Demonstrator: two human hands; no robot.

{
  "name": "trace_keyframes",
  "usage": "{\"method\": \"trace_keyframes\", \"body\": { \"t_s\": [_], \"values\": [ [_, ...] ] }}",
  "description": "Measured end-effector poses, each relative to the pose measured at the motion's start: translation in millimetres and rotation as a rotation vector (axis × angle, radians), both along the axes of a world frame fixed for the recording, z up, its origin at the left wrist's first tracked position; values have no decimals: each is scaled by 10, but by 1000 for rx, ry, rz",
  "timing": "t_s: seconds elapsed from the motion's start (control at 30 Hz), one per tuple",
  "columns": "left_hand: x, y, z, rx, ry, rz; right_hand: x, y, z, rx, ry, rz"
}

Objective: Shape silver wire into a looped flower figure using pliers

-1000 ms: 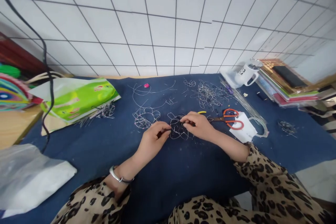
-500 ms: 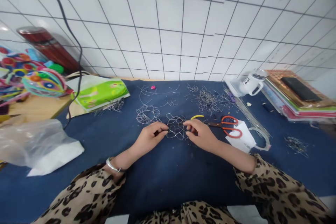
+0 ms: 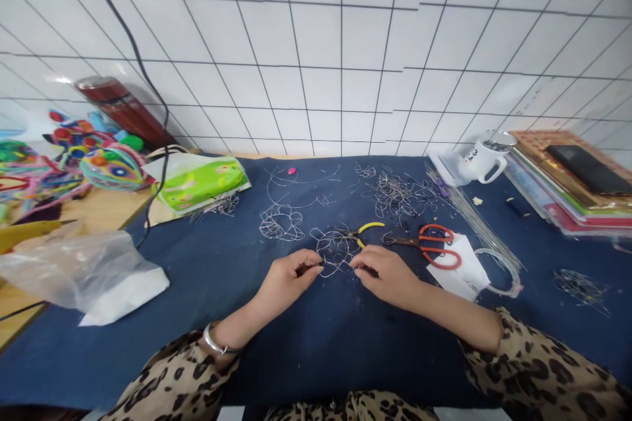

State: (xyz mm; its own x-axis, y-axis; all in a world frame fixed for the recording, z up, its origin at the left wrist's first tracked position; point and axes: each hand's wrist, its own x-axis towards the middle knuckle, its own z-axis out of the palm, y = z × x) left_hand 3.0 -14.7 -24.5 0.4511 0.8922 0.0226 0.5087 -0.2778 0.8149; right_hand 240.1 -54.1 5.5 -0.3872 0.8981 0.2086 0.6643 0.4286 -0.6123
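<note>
A looped wire shape [image 3: 334, 251] of thin silvery wire is held low over the dark blue cloth, between my two hands. My left hand [image 3: 291, 279] pinches its left side with thumb and forefinger. On the right side, my right hand [image 3: 388, 275] pinches the wire the same way. Pliers with yellow handles [image 3: 368, 229] lie just behind the wire shape, partly hidden by it and by my right hand. Farther back and left rests another looped wire piece [image 3: 281, 222]. Red-handled scissors [image 3: 434, 247] lie to the right of my right hand.
A wire tangle [image 3: 395, 194] and straight wires [image 3: 476, 223] lie at the back right, near a white mug [image 3: 486, 158] and stacked books [image 3: 573, 184]. At left are a green tissue pack [image 3: 202, 183], a plastic bag [image 3: 93, 270] and a hanging black cable [image 3: 143, 66].
Both hands and the wire shape sit slightly lower in view, and the pliers show more behind them. The whole view has shifted a little. Both hands still pinch the wire.
</note>
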Motion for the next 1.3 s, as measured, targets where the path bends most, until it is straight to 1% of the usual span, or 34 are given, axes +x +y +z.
{"method": "trace_keyframes", "body": {
  "t_s": [0.2,0.37,0.43,0.5,0.6,0.7,0.97,1.13,1.3],
  "values": [
    [1,3,41,-67,-7,-28,25,25,-37,54,40,-5],
    [-28,45,84,-59,10,-58,-16,17,-136,96,-82,93],
    [-44,55,101,-52,20,-76,-32,17,-168,101,-118,85],
    [-58,58,115,-39,23,-89,-41,21,-186,105,-121,46],
    [-72,60,123,-11,11,-113,-49,29,-182,111,-97,7],
    [-79,61,122,5,1,-133,-61,33,-160,126,-94,1],
    [-96,54,131,38,-25,-135,-93,17,-168,147,-107,-15],
    [-99,50,132,44,-29,-126,-108,0,-163,165,-175,30],
    [-98,51,158,61,-17,-129,-106,-16,-190,235,-198,81]
  ]
}}
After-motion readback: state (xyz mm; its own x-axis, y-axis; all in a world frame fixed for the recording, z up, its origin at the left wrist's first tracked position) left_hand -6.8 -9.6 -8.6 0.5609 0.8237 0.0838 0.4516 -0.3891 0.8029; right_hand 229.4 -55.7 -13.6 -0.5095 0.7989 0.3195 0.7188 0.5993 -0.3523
